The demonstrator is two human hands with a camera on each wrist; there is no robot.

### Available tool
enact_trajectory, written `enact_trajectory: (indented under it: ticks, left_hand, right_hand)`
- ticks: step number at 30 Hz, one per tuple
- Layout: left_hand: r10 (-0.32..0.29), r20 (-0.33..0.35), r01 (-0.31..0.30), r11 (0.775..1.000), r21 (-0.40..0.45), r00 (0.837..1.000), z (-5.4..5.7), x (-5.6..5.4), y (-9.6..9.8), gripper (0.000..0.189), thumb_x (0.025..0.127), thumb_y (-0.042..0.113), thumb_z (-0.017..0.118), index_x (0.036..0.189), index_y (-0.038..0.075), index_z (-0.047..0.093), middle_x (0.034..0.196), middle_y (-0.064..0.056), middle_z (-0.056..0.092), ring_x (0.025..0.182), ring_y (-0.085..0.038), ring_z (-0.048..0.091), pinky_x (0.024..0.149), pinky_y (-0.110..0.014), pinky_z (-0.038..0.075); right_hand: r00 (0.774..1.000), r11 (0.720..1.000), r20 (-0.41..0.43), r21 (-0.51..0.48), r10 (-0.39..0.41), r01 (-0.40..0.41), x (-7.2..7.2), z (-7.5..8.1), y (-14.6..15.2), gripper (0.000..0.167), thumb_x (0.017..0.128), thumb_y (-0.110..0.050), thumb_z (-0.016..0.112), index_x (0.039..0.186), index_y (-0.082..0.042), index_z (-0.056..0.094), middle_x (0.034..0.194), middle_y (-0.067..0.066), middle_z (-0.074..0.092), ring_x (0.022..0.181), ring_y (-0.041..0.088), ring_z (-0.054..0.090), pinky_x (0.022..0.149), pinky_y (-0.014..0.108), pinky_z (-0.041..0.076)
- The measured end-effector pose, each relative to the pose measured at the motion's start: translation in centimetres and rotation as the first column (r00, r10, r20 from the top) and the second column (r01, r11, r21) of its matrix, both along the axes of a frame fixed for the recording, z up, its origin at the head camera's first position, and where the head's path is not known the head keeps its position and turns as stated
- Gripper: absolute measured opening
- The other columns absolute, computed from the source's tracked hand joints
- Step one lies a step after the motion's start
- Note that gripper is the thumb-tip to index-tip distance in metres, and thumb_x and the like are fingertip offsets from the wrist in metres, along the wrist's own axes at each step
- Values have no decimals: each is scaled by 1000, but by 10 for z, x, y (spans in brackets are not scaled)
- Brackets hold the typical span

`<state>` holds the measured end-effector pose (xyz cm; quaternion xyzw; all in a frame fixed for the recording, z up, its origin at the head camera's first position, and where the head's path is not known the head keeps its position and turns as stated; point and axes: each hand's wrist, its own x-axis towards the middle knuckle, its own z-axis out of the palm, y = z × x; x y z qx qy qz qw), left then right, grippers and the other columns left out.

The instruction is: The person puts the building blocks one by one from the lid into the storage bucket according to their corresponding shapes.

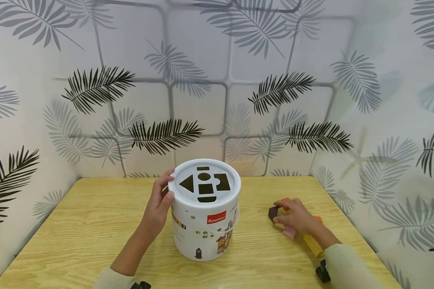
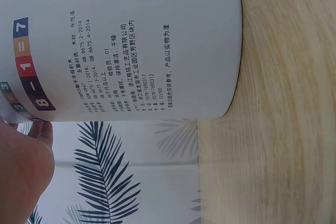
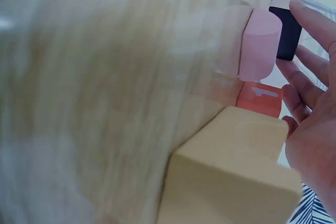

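Observation:
A white lidded bucket [image 1: 202,224] stands upright on the table, its lid [image 1: 188,196] pierced with shaped holes. My left hand [image 1: 160,206] holds its rim on the left side, thumb toward the front and fingers farther back. At the right, my right hand [image 1: 296,216] pinches a dark block [image 1: 273,213] between thumb and fingers; in the right wrist view this dark block [image 3: 286,34] appears beside a pink block [image 3: 261,45] with a rounded side. An orange block [image 3: 260,99] and a notched yellow block [image 3: 231,166] lie near the palm.
The wood-grain table [image 1: 105,224] runs back to a wall [image 1: 199,100] patterned with leaves. Under the right forearm is the yellow block [image 1: 313,245], with orange pieces partly hidden by the hand. A thin handle [image 1: 217,229] hangs across the bucket's front.

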<state>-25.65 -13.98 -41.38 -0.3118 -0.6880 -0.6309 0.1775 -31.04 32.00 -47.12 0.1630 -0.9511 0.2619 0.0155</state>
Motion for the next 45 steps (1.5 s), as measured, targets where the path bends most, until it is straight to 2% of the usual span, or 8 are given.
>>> enact_trajectory:
  ticks: [6,9,15,21,27,33,40,45]
  left_hand:
    - [2,4,-2,1000,0,1000,0,1,0,36,107,7,36,142,1,31,164,-10,22,140,-15,43,104,-18,46]
    - [2,4,-2,1000,0,1000,1,1,1,35,107,7,36,142,1,31,164,-11,22,141,-21,42,104,-18,46]
    - [13,6,-13,1000,-1,1000,2,1,2,35,107,7,36,142,1,32,164,-11,23,140,-34,41,104,-18,46]
    - [9,8,-9,1000,1,1000,2,1,1,35,107,7,36,141,1,31,164,-11,23,140,-38,40,103,-18,47]
    - [2,6,-2,1000,-1,1000,2,1,1,36,107,7,36,142,1,31,164,-11,22,140,-39,40,102,-19,47]
    - [6,6,-6,1000,1,1000,2,1,1,36,106,7,36,141,1,31,164,-11,23,139,-35,42,101,-19,48]
    - [4,7,-4,1000,7,1000,2,2,1,36,106,6,37,141,0,31,164,-12,23,136,-9,46,101,-19,48]
    - [9,10,-9,1000,4,1000,2,2,1,35,107,7,37,141,0,31,164,-12,23,137,-11,45,102,-18,48]
  right_hand:
    - [996,998,-75,-30,44,-47,6,13,-8,55,88,-35,77,132,-5,64,130,14,65,114,34,45,88,42,40]
    - [996,996,-70,-75,48,-53,11,25,-15,55,89,-34,76,134,-5,63,134,16,62,119,38,44,91,48,42]
    - [998,986,-25,-159,49,-53,18,49,-29,56,91,-37,73,139,-12,59,142,14,56,123,35,42,96,57,42]
    - [997,979,-46,-190,64,-72,24,74,-44,54,92,-39,73,140,-17,59,143,10,56,122,34,45,90,47,44]
    - [995,975,-71,-205,67,-80,28,97,-56,54,92,-37,73,141,-20,59,139,9,55,117,28,46,80,36,39]
    - [991,976,-114,-199,69,-91,32,120,-65,54,92,-37,72,141,-19,58,129,9,56,103,23,42,76,37,38]
    - [986,969,-137,-218,91,-119,36,148,-81,55,92,-37,73,142,-20,57,132,5,53,105,23,39,78,39,37]
    - [980,962,-163,-224,118,-153,36,160,-95,56,90,-38,75,141,-22,58,126,3,55,104,22,41,79,39,38]
